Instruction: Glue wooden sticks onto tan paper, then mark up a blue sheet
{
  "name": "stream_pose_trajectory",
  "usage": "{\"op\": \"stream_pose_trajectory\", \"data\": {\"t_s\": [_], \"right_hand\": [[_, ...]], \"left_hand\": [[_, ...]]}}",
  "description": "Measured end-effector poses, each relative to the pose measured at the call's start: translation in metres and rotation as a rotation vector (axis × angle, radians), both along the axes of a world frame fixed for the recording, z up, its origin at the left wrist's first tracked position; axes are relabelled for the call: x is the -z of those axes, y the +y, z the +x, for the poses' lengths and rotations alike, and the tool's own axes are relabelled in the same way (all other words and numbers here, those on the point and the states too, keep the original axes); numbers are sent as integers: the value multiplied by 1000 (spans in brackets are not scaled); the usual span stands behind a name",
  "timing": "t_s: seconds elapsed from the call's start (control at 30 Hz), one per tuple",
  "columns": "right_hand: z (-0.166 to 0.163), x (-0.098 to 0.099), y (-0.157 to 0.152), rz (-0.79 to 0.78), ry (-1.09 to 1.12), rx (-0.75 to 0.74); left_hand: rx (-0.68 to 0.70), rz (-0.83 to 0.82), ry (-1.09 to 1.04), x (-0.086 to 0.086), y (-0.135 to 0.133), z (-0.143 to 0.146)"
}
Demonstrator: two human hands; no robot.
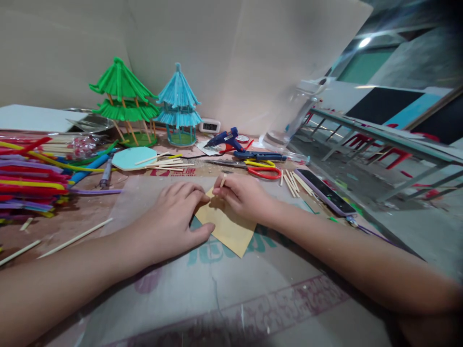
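A tan piece of card [227, 229] lies on the work surface in front of me. My left hand [170, 217] lies flat on its left part, fingers stretched out and pressing it down. My right hand [242, 195] rests on the card's upper edge, with its fingers pinched round a short wooden stick [223, 180] that points upward. The card's left half is hidden under my left hand.
Green [125, 103] and blue [178, 106] stick pagodas stand at the back. A pile of coloured straws [29, 183] lies at the left. A glue gun [226, 140], red-handled scissors [262, 171], loose sticks [291, 180] and a phone [325, 192] lie behind and to the right.
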State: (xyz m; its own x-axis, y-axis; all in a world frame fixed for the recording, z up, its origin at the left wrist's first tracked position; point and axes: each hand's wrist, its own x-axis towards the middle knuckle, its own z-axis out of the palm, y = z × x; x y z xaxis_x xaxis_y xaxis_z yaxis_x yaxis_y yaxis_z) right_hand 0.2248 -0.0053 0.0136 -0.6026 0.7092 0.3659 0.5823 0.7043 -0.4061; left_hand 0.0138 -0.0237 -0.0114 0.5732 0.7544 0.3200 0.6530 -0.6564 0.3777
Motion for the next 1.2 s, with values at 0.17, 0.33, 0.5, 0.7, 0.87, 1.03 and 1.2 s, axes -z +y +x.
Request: {"op": "stream_pose_trajectory", "data": {"t_s": [0.17,0.33,0.5,0.7,0.87,1.03,1.2], "right_hand": [[-2,2,1,-50,-2,-47],[0,4,5,-64,37,-45],[1,2,7,6,21,115],[1,0,8,-60,20,63],[-1,-1,5,-71,-23,-76],[-2,-3,2,86,-128,42],[-1,-2,3,125,-149,38]], "left_hand": [[16,0,19,0,0,0],[15,-3,20,0,0,0],[-7,-19,25,-1,-1,0],[-1,-22,38,-2,0,0],[20,-16,55,-3,-1,1],[8,-12,58,-5,-2,1],[1,-7,66,-4,-2,1]]}}
